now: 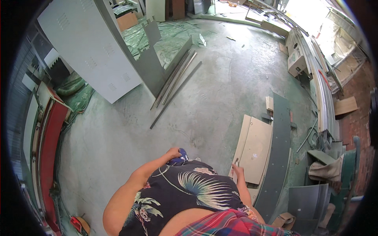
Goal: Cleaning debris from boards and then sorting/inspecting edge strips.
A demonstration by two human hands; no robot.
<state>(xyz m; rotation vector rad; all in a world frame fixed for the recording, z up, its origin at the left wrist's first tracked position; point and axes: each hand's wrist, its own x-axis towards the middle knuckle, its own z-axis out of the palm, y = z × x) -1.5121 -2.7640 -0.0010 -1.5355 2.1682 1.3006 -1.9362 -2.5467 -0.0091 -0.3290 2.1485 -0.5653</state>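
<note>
My left hand [173, 153] is closed at the front of my body, against a dark blue bundle with white marks [182, 154] that looks like cloth. Out to the right, my right hand [238, 171] is curled, with a small thin thing [236, 161] showing at its fingers. Its kind is too small to tell. Below that hand in the picture lies a beige metal panel [252, 151], with a long dark grey panel [277, 145] along its right side. Whether the right hand touches the beige panel, I cannot tell.
A tall pale grey metal cabinet panel [86, 47] stands at the far left. Several long metal bars [177, 82] lie on the concrete floor [212, 98] beside it. A red beam [49, 157] runs along the left. Stacked metal lengths [323, 94] and sheet pieces [309, 200] line the right.
</note>
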